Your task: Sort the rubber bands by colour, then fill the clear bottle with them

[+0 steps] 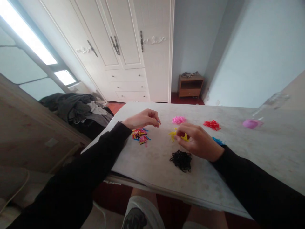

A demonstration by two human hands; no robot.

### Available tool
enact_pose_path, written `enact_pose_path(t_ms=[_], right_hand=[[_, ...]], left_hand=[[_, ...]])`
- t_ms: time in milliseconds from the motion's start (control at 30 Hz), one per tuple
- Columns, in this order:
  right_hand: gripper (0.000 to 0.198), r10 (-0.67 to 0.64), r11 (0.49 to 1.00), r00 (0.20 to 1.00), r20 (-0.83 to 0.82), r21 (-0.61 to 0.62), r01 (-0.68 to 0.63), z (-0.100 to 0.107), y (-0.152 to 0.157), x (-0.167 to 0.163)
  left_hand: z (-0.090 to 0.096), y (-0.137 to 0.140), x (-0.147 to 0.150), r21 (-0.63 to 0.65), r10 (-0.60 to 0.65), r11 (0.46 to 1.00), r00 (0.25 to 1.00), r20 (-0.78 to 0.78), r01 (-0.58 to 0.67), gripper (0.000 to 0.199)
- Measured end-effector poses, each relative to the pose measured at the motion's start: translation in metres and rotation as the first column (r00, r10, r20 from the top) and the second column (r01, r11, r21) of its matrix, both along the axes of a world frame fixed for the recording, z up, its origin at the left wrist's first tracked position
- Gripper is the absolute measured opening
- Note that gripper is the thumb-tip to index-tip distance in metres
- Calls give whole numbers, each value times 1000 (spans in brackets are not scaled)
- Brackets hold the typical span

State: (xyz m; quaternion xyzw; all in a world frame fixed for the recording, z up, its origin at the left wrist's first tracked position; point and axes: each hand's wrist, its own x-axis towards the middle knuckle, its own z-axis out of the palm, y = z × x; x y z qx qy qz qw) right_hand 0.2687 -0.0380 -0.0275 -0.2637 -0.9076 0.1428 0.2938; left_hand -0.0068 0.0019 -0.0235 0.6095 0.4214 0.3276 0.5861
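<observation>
Black sleeves (105,159) lead to the left hand (144,119), pinching small coloured bits (159,123), and the right hand (199,140), curled over the yellow pile (172,136) on the bench (152,167), though I cannot tell its grip, and its wrist, sweeping low, could scatter the blue pile (218,140).

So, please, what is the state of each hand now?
Left hand: closed, pinching small coloured pieces.
Right hand: curled over the yellow pile; cannot tell if holding any.
</observation>
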Motion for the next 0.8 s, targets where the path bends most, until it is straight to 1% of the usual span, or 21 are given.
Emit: enact_pose_path(t_ms=[67, 167, 233, 300, 400, 500, 600, 733, 800], right_hand=[[15, -55, 997, 997, -49, -48, 52, -3, 3, -1], [17, -116, 986, 983, -141, -132, 97, -5, 8, 0], [17, -142, 978, 971, -191, -178, 108, -5, 10, 1], [13, -163, 973, 961, -225, -200, 118, -4, 12, 3], [8, -169, 972, 954, -246, -201, 121, -3, 12, 4], [8, -157, 977, 960, -231, -182, 116, -4, 10, 3], [8, -144, 981, 970, -198, -159, 113, -5, 8, 1], [9, -157, 980, 974, -162, -147, 134, -6, 7, 0], [10, -173, 978, 971, -165, -142, 150, -5, 8, 0]], left_hand=[[0, -3, 25, -30, -30, 999, 994, 104, 33, 15], [-2, -6, 59, -64, -15, 997, 969, 248, 32, 19], [-4, -6, 75, -97, -10, 994, 952, 307, 41, 22], [-8, -7, 84, -91, 9, 996, 938, 346, 24, 25], [-14, -7, 85, -47, 44, 998, 930, 366, -29, 26], [-18, -8, 76, 12, 26, 999, 952, 306, -31, 22], [-17, -7, 65, 74, 4, 997, 969, 249, -24, 17], [-15, -4, 55, 153, 49, 985, 972, 229, -86, 13], [-14, -3, 52, 177, 55, 980, 974, 219, -95, 13]])
